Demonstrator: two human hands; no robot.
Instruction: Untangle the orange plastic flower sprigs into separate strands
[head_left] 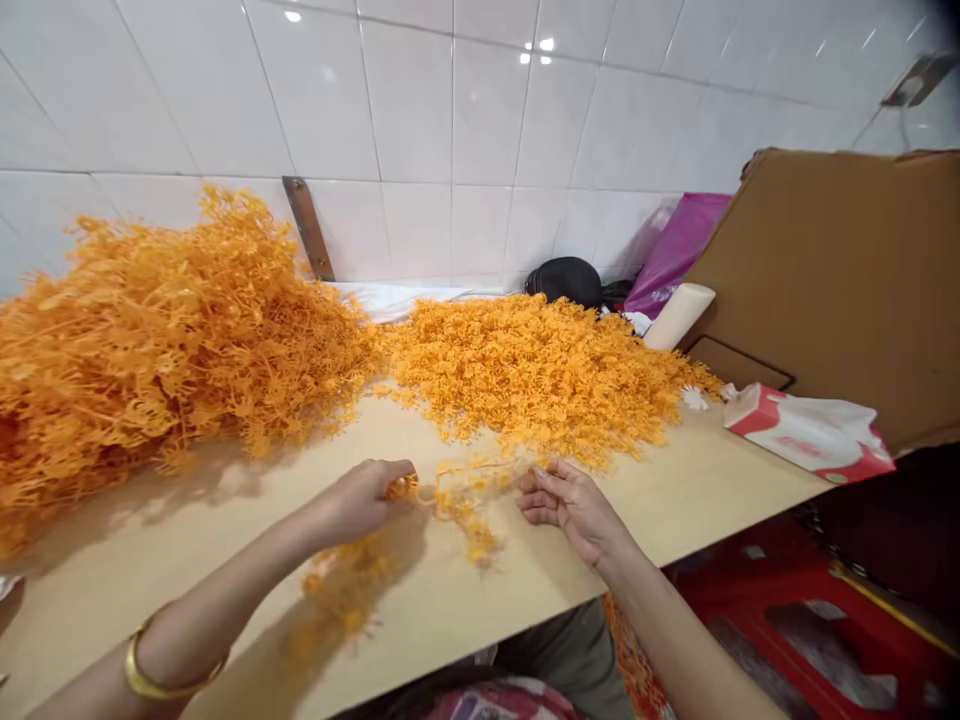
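Our L hand point(367, 500) is closed, pinching one end of the sprig point(465, 492), which lies blurred on the table point(712, 480) betw. both hands. Our R hand point(571, 505), at 3 o'clock of the sprig, has fingers half curled at its other end; whether it grips, we can't tell. Big pile point(165, 340) at 10 o'clock, small pile point(540, 370) at 12, tissue pack point(810, 435) at 2.

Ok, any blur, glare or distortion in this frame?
Head view: motion blur smears the orange strand between left hand and right hand; lamp glare spots on the wall tiles; tile joints bow from lens distortion; the middle orange pile looks sharp.
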